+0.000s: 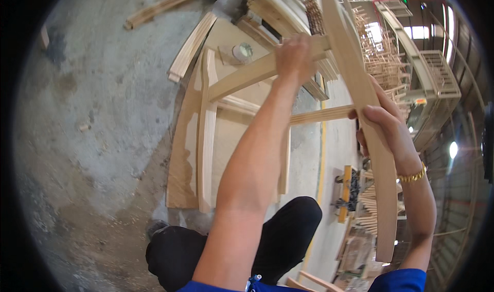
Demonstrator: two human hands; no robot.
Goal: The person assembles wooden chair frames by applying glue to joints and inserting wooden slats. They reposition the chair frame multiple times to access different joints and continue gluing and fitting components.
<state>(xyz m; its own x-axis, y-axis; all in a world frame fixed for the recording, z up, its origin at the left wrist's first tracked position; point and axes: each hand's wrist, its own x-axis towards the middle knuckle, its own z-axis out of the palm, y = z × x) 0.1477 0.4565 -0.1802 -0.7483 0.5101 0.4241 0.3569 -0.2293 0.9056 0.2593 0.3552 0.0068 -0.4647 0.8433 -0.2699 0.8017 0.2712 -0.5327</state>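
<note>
Head view shows a pale wooden frame (247,77), one side on a brown board (183,178), left hand (297,57) closed over its upper rail, right hand (383,122) curled around its curved leg (357,75). Joining seems underway; the next move calls for aligned joints.

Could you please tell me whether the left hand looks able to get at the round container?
Probably yes: nothing visible covers the round container, though the left hand would first have to let go of the wooden rail.
</note>
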